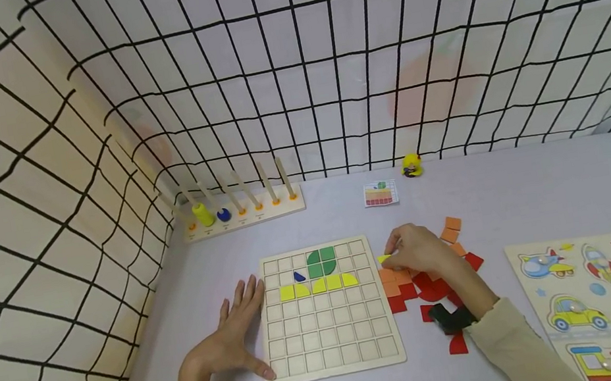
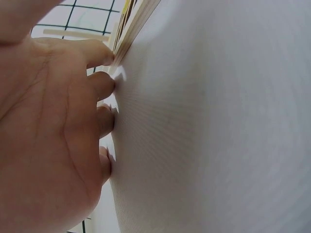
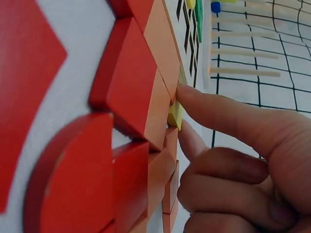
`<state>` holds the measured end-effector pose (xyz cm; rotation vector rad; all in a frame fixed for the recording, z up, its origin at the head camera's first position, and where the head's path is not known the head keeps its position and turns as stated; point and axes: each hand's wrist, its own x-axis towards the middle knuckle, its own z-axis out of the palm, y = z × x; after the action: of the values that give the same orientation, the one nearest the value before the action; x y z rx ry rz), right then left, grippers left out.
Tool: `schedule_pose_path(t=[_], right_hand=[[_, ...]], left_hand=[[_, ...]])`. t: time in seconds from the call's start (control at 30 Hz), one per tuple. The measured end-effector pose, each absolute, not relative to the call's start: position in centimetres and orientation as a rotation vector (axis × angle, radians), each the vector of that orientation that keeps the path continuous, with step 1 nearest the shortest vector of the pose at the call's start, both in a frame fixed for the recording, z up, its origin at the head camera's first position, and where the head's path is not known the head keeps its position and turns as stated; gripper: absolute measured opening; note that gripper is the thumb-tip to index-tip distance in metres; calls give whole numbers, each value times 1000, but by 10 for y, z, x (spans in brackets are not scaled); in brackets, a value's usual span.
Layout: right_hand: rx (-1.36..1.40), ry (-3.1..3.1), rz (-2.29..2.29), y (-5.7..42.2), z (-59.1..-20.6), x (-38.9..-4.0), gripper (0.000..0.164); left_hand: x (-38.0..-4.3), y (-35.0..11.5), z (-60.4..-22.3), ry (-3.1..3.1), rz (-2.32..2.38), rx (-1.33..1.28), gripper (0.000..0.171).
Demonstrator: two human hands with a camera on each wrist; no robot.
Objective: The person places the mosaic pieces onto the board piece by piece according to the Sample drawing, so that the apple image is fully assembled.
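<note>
My left hand (image 1: 228,344) lies with fingers spread along the left edge of a square wooden grid board (image 1: 331,353), thumb at its lower corner. In the left wrist view, the fingertips (image 2: 104,86) touch the white surface beside the board's edge. Just off the board's right side, my right hand (image 1: 418,248) pinches a small yellow tile (image 3: 175,116) between thumb and finger, close by orange tiles (image 1: 389,278). On the board sit green tiles (image 1: 321,262), a row of yellow tiles (image 1: 326,283) and a small blue piece (image 1: 299,277).
Red tiles (image 1: 432,290) lie loose under and around my right forearm. Behind the board are a pegged counting stand (image 1: 278,207), a picture card (image 1: 380,193) and a yellow duck toy (image 1: 412,165). A vehicle puzzle board (image 1: 572,281) is at the right. Black netting surrounds the table.
</note>
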<state>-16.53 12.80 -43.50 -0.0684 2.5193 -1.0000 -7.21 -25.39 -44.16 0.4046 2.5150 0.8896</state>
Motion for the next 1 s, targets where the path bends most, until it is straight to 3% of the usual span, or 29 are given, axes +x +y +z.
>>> schedule_pose_path(t=[0.37, 0.53, 1.0], right_hand=[[-150, 2555, -1011, 141, -436, -173, 26], [-235, 2455, -1079, 146, -436, -176, 38], [-323, 2438, -1074, 148, -439, -178, 32]], left_hand=[[-73, -253, -442, 2508, 886, 408, 157], [-72, -254, -441, 2515, 878, 399, 157], [-72, -254, -444, 2520, 874, 398, 158]])
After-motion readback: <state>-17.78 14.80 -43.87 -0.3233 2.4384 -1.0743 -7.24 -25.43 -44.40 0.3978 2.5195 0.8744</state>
